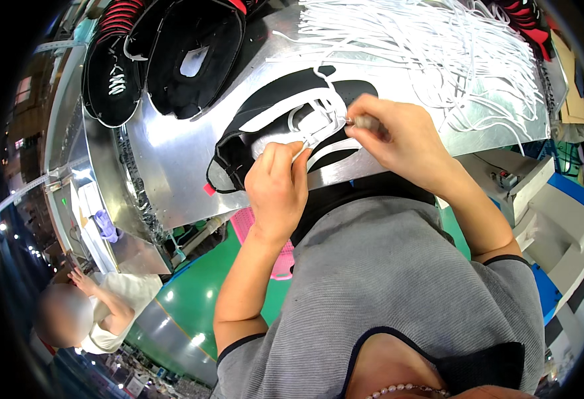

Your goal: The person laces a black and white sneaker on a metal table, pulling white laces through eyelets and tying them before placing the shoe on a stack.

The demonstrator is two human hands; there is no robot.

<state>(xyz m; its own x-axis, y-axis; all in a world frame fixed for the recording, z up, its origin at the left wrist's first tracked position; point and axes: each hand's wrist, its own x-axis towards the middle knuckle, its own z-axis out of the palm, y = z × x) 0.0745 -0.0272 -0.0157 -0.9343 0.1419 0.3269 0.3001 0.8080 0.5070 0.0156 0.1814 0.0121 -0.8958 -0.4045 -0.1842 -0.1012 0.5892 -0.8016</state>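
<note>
A black and white shoe upper (275, 110) lies on the metal table in front of me, with a small red tab at its left end. A white lace (330, 110) runs in loose loops over its opening. My left hand (275, 189) pinches part of that lace between thumb and fingers at the near edge of the opening. On the other side, my right hand (405, 136) is closed around the short tan handle of a small tool (370, 124). Its thin metal tip points left at the lace. What the tip catches is too small to tell.
A heap of white laces (431, 56) covers the table's far right. Black uppers (112, 90) with red trim lie at far left, beside a larger black upper (195, 40). A person (122, 309) is at lower left, beyond the table.
</note>
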